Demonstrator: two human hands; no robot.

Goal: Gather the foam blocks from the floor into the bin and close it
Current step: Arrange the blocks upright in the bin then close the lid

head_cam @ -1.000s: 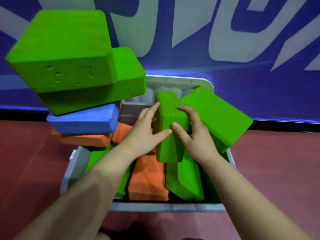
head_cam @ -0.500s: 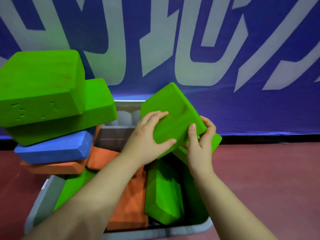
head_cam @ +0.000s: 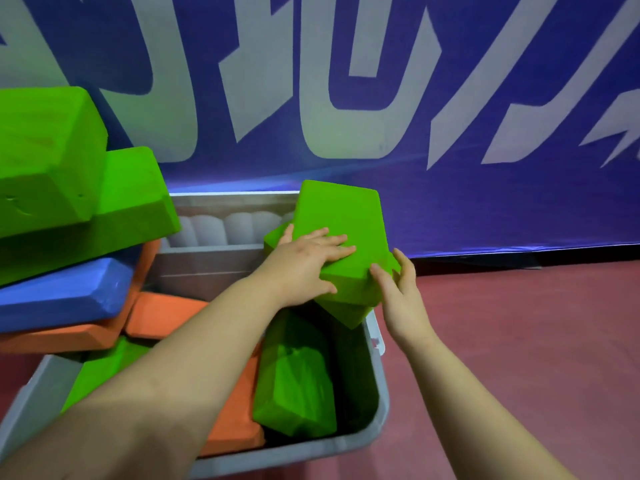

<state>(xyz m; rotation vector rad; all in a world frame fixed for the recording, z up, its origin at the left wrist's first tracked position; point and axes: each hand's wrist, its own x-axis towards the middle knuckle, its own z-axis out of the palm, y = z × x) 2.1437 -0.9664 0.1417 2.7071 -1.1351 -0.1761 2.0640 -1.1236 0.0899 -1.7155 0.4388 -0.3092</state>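
Right now both forearms reach forward over the grey bin (head_cam: 375,386), bare, no sleeves. Left hand (head_cam: 304,261) lies palm-down on the top face of a green foam block (head_cam: 341,220), fingers straight and slightly spread, thumb tucked along the near edge; it presses flat, no curl round the block. Right hand (head_cam: 398,292) comes in from the right side, wrist low, fingers loosely extended and touching the near right corner of the same block; thumb on the top edge, other fingers at the side face. Whether it truly pinches, cannot tell; looks like a light open touch. Block sits tilted over the bin's far right corner, resting on another green block (head_cam: 346,311) that leans on the right rim.

Inside the bin: a crumpled-looking green block (head_cam: 294,382) standing near the right wall, an orange block (head_cam: 235,410) beside it, partly hidden by the left forearm, another orange one (head_cam: 162,315) further back. Left side: a stack overhangs the bin rim, orange slab (head_cam: 62,337) at bottom, blue block (head_cam: 65,292) on it, two big green blocks (head_cam: 79,202) on top. Bin's white lid (head_cam: 228,226) stands behind, at the blue banner wall (head_cam: 450,98). Red floor (head_cam: 519,341) on the right.
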